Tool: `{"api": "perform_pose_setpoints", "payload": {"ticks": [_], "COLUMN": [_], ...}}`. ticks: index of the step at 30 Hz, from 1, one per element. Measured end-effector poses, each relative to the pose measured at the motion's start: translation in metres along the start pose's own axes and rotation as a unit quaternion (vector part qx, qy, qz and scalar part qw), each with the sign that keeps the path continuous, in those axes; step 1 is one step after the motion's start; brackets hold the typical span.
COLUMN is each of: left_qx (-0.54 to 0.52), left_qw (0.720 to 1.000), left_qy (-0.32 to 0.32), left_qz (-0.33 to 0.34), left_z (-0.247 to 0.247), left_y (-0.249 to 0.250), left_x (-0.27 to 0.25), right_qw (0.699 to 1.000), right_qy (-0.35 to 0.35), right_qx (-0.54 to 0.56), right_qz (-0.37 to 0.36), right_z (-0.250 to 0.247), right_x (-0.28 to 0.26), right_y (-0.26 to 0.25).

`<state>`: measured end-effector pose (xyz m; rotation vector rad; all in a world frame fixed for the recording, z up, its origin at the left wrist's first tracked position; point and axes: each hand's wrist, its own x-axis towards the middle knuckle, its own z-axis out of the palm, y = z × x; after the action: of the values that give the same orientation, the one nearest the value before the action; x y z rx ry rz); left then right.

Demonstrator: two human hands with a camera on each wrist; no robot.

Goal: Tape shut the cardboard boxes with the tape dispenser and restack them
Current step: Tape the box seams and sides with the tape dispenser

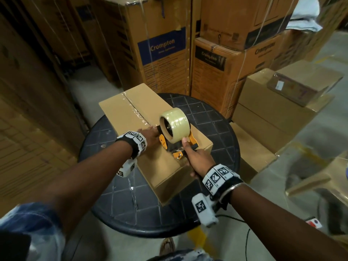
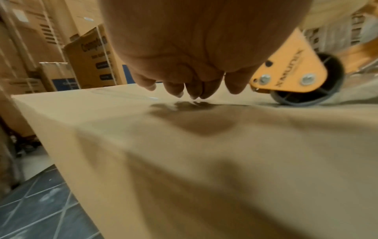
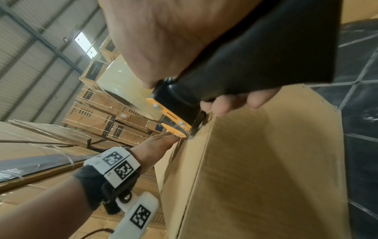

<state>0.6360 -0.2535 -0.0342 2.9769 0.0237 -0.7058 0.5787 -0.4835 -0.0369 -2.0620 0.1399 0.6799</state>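
Observation:
A plain cardboard box (image 1: 120, 110) lies on a round black table (image 1: 212, 117), with clear tape along the far part of its top seam. An orange tape dispenser (image 1: 174, 125) carrying a roll of clear tape stands on the box top near its front end. My right hand (image 1: 197, 161) grips the dispenser's black handle (image 3: 255, 48), fingers curled round it. My left hand (image 1: 148, 133) rests on the box top just left of the dispenser, its fingertips (image 2: 192, 93) touching the cardboard (image 2: 184, 145) beside the dispenser's roller (image 2: 306, 90).
Tall printed cartons (image 1: 160, 53) stand stacked behind the table and along the left. Plain brown boxes (image 1: 273, 102) are stacked on the floor at the right, one with a wrapped parcel (image 1: 297, 89) on top. A black cable (image 1: 246, 240) runs over the floor near my feet.

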Motion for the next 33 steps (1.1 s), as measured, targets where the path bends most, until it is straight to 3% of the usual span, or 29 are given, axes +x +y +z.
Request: {"api": "perform_pose_setpoints", "payload": {"ticks": [9,17,21,25,33], "left_qx": [0.032,0.053,0.114,0.051,0.049], "left_qw": [0.996,0.995,0.992,0.994,0.995], "left_qy": [-0.020,-0.014,-0.024,-0.045,0.006], "left_qz": [-0.079,-0.081,-0.057,-0.081,-0.083], "left_z": [-0.008,0.003,-0.001,-0.002,0.005], "left_y": [-0.033,-0.040,-0.030,-0.035,-0.021], "left_x": [0.019,0.034,0.027,0.031,0.027], "right_qw": [1.000,1.000,0.999,0.999,0.997], "right_qy": [-0.010,0.008,-0.007,-0.005,-0.009], "right_qx": [-0.013,-0.018,-0.038,-0.033,-0.025], "right_qz": [-0.006,-0.019,-0.011,-0.031,-0.069], "right_z": [0.021,0.019,0.009,-0.009,-0.012], "right_x": [0.032,0.026,0.015,0.003,-0.013], "right_y": [-0.042,-0.038,-0.033,-0.004,0.004]}}
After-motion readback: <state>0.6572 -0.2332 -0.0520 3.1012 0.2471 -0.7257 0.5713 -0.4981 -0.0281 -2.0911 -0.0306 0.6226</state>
